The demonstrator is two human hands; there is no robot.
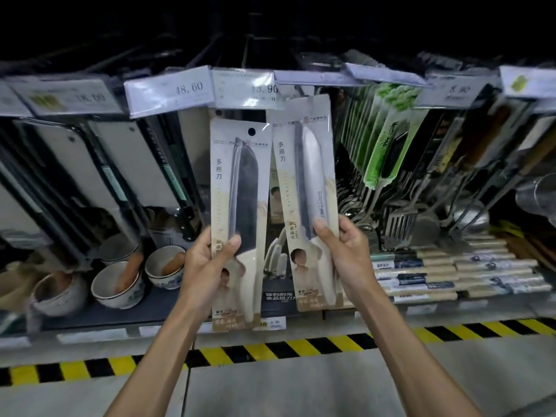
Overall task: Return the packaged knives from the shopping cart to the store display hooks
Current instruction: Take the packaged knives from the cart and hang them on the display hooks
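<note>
Both hands are up at the display, each with a packaged knife. The left hand (210,266) grips the lower half of the left pack (237,212), thumb across the front and fingers behind; its punched hang hole (251,132) shows clear and sits below the price tags, not on anything yet. The right hand (340,251) clamps the right pack (307,188) the same way, raised higher, so that its top edge reaches up beside the tag (245,87) marked 13.90. Whether that pack's hole has met a hook I cannot tell; the hook itself is lost in the dark behind the tags.

No cart is in view, so both knives are out of it and at the rack, just above the front edge of the lower shelf (168,302) with its bowls (117,284).

The risks, as I judge them: the hook tip is hidden behind the tag, so the right pack may slide past it and drop once let go. The packs overlap at their inner edges, and pushing one up could drag the other askew. Each is held low down, which leaves the tall card free to flex and miss. A fall would land among the bowls or on the floor (270,386). Neighbouring hooks carry other goods under other prices, so a wrong row is easy.
</note>
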